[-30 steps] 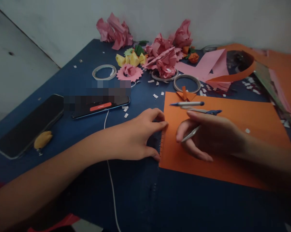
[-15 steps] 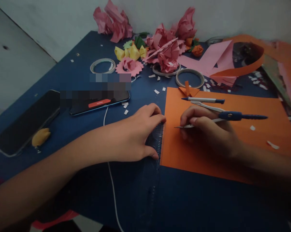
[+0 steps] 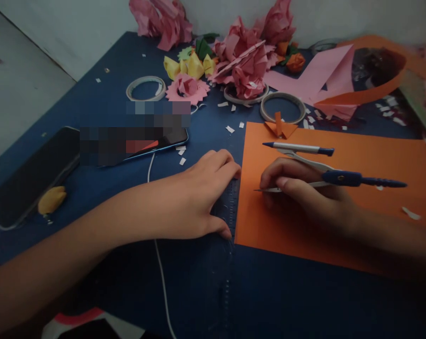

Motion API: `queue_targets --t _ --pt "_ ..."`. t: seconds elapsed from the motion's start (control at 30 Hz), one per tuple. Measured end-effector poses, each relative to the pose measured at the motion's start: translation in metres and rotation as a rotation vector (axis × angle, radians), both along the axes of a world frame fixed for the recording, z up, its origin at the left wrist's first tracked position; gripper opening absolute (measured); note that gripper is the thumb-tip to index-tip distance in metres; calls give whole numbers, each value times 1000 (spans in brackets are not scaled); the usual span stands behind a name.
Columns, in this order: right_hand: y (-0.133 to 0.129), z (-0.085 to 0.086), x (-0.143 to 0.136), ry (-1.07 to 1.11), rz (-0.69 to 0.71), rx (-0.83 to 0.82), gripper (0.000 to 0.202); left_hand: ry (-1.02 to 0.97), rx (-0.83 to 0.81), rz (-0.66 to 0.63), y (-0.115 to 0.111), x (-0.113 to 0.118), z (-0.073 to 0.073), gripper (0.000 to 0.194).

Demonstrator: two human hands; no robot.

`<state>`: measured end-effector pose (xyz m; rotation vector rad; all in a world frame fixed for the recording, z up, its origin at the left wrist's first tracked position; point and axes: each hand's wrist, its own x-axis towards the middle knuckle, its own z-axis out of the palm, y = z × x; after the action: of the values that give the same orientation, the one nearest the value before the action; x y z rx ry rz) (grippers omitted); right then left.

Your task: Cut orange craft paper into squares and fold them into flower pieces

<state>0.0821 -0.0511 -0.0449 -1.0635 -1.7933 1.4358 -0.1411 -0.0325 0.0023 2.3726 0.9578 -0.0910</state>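
Compass (image 3: pixel 342 178), gripped in my right hand (image 3: pixel 310 200), points across orange paper (image 3: pixel 257 223) to its left edge; I note left hand (image 3: pixel 200 197) spread over clear ruler (image 3: pixel 230 207).

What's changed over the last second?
Right hand tightened its loose grip on the compass; the handle swung right, tip toward the left edge of the orange sheet. Left hand and clear ruler seem to have slipped slightly left off that edge. Nothing let go. Phones, tape rolls, paper flowers stayed put.
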Motion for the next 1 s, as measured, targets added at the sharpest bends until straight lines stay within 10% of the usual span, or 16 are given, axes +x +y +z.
queue_targets --t 1.0 --pt "1 1 -1 30 4 26 17 25 -61 4 -5 5 1 67"
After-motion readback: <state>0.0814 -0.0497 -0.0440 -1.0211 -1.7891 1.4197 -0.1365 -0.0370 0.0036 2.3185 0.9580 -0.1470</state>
